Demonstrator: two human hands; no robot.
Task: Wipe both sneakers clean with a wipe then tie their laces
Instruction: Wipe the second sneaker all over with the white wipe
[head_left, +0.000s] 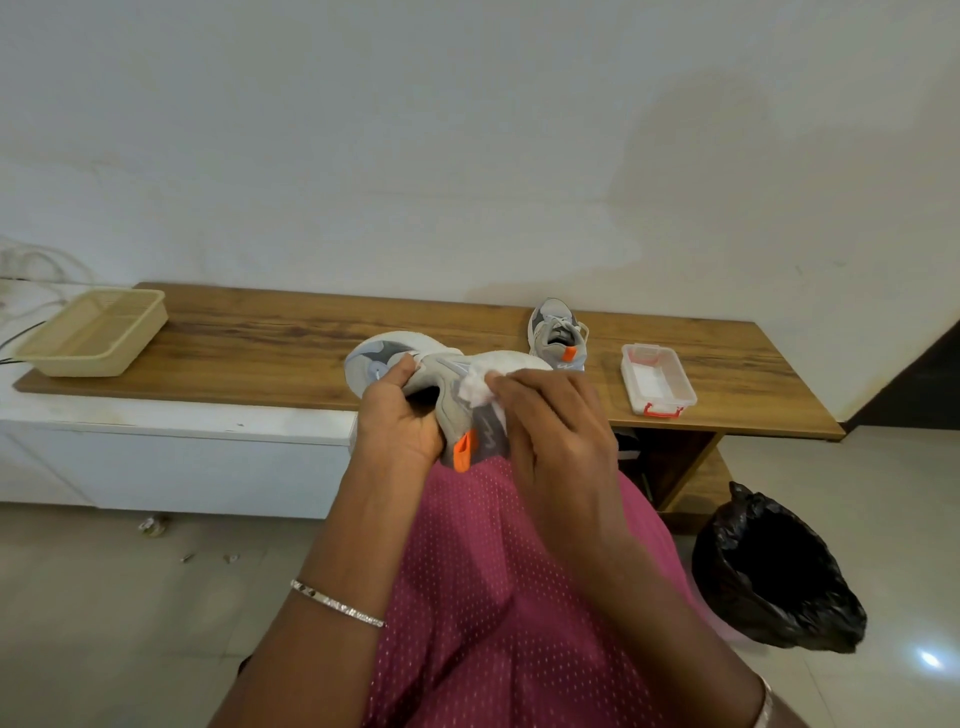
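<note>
I hold a grey and white sneaker (395, 356) with an orange heel tab in front of me, above my lap. My left hand (400, 415) grips it at the collar, fingers curled into the opening. My right hand (550, 421) presses a crumpled white wipe (480, 389) against the sneaker's side near the heel. The second sneaker (557, 332), same colours, stands upright on the wooden bench (260, 353) behind, its laces loose.
A clear plastic box (657, 379) with red clips sits on the bench at the right. A beige plastic basket (93, 332) rests at the bench's left end. A bin lined with a black bag (774, 571) stands on the tiled floor at my right.
</note>
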